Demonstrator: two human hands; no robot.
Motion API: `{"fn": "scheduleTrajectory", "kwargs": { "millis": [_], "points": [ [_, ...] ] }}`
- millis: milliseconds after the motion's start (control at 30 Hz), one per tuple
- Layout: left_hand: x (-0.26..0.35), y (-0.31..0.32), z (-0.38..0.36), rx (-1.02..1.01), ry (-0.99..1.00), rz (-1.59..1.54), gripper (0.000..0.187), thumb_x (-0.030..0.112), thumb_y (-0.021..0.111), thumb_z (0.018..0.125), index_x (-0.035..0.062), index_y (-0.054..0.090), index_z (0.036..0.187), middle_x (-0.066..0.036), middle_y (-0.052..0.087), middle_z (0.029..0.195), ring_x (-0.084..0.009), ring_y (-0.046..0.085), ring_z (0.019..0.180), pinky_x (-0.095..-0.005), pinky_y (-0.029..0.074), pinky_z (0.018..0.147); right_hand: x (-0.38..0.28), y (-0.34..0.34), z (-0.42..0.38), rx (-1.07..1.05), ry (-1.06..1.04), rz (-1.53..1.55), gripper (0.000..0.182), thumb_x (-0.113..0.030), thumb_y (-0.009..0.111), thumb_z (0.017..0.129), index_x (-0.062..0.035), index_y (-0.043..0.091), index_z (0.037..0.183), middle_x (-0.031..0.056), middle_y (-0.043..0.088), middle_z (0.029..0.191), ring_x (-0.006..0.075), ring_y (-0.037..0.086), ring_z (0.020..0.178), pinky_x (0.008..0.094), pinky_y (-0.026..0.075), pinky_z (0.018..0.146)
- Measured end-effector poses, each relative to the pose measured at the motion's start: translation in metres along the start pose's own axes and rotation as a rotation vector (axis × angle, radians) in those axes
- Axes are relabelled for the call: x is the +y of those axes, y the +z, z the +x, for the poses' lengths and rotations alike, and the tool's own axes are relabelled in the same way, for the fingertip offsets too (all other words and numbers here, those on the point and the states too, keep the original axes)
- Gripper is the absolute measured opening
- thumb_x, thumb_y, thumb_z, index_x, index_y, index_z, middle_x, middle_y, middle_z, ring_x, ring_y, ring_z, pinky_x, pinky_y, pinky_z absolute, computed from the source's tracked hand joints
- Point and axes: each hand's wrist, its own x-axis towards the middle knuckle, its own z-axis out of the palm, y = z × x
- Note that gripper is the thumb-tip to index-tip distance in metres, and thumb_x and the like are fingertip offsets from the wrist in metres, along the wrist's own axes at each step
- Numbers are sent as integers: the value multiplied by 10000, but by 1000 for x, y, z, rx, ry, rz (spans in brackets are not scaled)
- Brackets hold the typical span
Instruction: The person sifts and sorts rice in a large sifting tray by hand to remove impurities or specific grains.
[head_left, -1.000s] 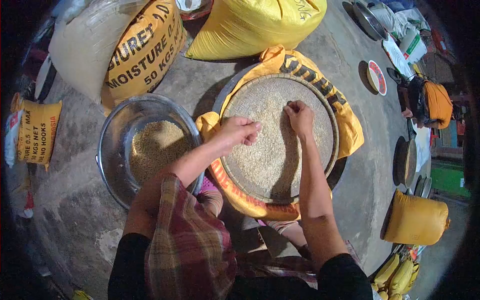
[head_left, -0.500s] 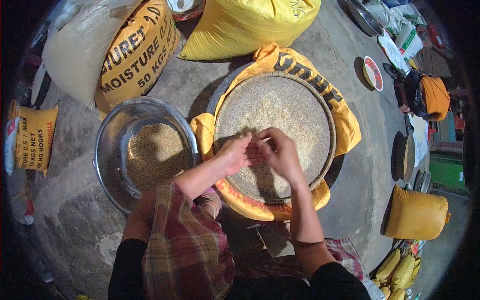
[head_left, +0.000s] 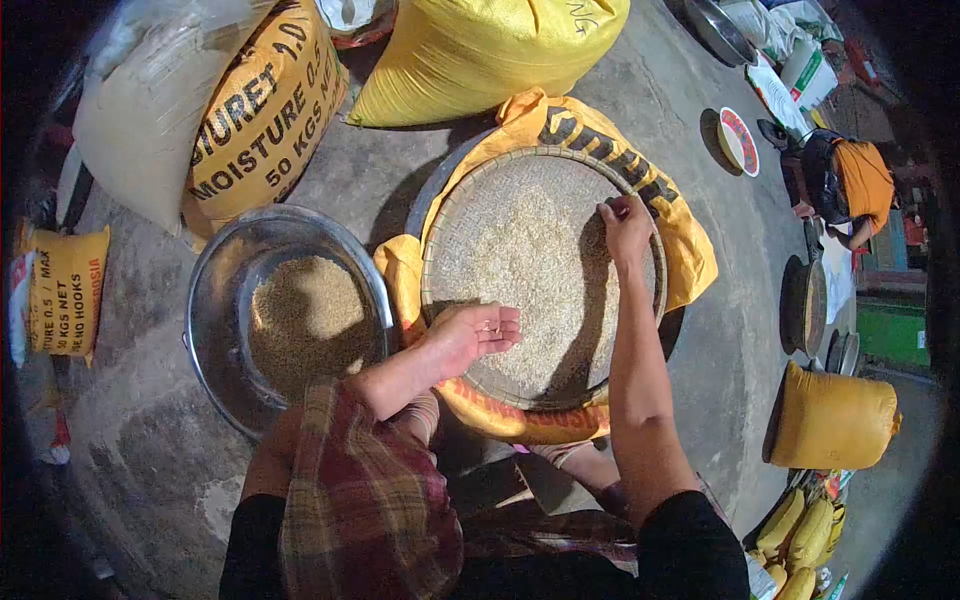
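A round woven winnowing tray (head_left: 490, 190) carries a spread of pale grain (head_left: 540, 270). Over the tray's lower left part, my left hand (head_left: 470, 335) is turned palm up with its fingers stretched out; a few small pale bits seem to lie on them. At the right side of the tray, near its rim, my right hand (head_left: 627, 225) has its fingers curled together. Whatever is between those fingertips is too small to make out. Under the tray lies an orange printed sack (head_left: 690, 255), spread over a wide container.
Left of the tray stands a metal basin (head_left: 215, 380) with brownish grain (head_left: 310, 320) inside. Behind are a yellow sack (head_left: 480, 60) and a printed orange sack (head_left: 265, 120). To the right are a patterned bowl (head_left: 738, 142), another full sack (head_left: 835, 415), and a person in orange (head_left: 865, 185).
My hands were close together over the tray's middle. The right hand has moved away to the tray's right rim, while the left has shifted slightly down and opened out, palm up.
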Motion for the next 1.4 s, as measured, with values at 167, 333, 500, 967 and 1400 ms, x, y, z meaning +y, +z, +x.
{"fn": "scheduleTrajectory", "kwargs": {
  "millis": [167,333,500,967,1400],
  "points": [
    [0,-5,-3,10,3,-13,357,237,464,919,-43,521,1133,-139,586,1042,-253,572,1020,-343,468,869,20,14,4,-56,-42,-66,195,-157,663,766,19,590,805,192,606,752,337,594,730,411,460,691],
    [0,-8,0,8,19,-41,381,255,456,922,-44,504,1154,-144,584,1049,-257,565,1030,-356,456,895,-17,-16,-26,-189,-109,50,180,-156,609,815,7,537,789,151,579,657,284,580,617,367,460,603],
    [3,2,9,117,24,-186,354,276,427,931,-22,517,1100,-152,579,1056,-261,559,1030,-378,444,908,-111,-48,-111,-616,-148,350,80,8,584,771,-20,542,834,100,593,752,187,587,654,300,476,619],
    [-2,3,-6,28,2,-87,366,231,433,931,-59,491,1147,-173,561,1083,-269,547,1054,-355,441,928,-12,-4,-41,-83,-105,60,286,-151,728,733,13,562,899,139,549,836,270,544,711,363,462,672],
    [2,5,0,62,78,-93,350,231,453,914,-53,511,1109,-169,569,1044,-273,564,1010,-356,463,879,-29,-7,-54,-139,-196,-113,94,-70,562,811,20,559,835,196,589,779,376,569,732,425,458,687]
  ]
}}
